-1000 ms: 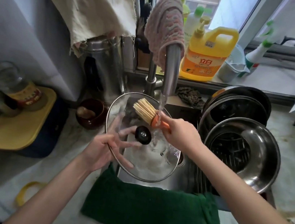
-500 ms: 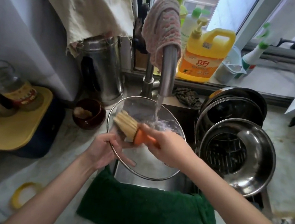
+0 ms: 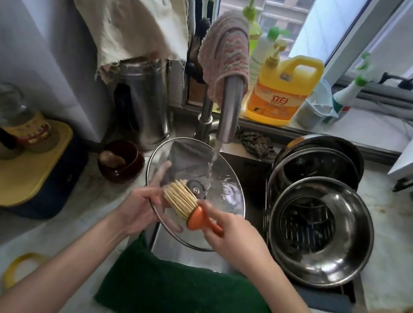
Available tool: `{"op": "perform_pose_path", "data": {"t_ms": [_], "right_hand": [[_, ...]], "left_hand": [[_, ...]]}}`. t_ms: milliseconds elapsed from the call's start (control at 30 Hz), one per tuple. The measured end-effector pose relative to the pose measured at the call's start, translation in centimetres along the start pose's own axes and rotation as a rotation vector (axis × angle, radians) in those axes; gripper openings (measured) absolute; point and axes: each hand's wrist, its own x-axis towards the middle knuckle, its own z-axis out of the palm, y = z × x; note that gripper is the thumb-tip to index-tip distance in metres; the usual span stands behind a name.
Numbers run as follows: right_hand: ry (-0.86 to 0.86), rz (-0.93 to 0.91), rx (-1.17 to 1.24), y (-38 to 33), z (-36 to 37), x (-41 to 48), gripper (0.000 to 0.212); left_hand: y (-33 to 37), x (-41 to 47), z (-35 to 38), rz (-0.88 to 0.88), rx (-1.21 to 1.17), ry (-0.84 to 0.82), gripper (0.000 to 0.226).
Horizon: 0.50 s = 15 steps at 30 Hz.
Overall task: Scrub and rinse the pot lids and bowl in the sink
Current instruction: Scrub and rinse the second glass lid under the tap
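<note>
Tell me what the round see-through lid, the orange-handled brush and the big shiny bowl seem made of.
Round see-through lid: clear glass, likely; transparent and glinting, with a thin metal rim. Orange-handled brush: smooth plastic handle, stiff tan bristles, perhaps bamboo or fibre. Big shiny bowl: polished steel, by its mirror-like reflections.

- glass lid [image 3: 225, 185]: clear, with a silver metal rim and a black knob.
- brush [image 3: 183, 202]: tan bristles, orange handle.
- steel bowl [image 3: 352, 245]: plain silver, mirror finish.
- detergent jug [image 3: 280, 97]: yellow body, orange label.
- tap cloth [image 3: 225, 50]: pink, with multicoloured zigzag stripes.
- towel [image 3: 180, 296]: plain dark green.
- small bowl [image 3: 129, 169]: dark brown glaze.
- chopping board [image 3: 11, 176]: yellow.
- counter [image 3: 406, 237]: pale grey, marbled.
</note>
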Motion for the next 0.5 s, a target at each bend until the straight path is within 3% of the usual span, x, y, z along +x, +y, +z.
{"op": "perform_pose_path", "data": {"t_ms": [67,267,400,500], "right_hand": [[0.026,0.068,-0.117,1.8,-0.4,0.6,0.059],[0.253,0.211,-0.056,3.8,-0.2,5.8,0.056],[0.102,0.309,-0.054,6.6,-1.1,4.3,0.055],[-0.142,0.208,0.104,6.8,-0.6,0.4,0.053]], "left_hand": [[0.3,-0.2,-0.4,0.01,0.007,-0.013,0.101],[0.6,-0.5,0.3,0.018,0.126,-0.042,0.097],[0.6,-0.6,0.2,0.072,0.073,0.041,0.102],[-0.6,-0.2,0.4,0.128,0.082,0.131,0.099]]}}
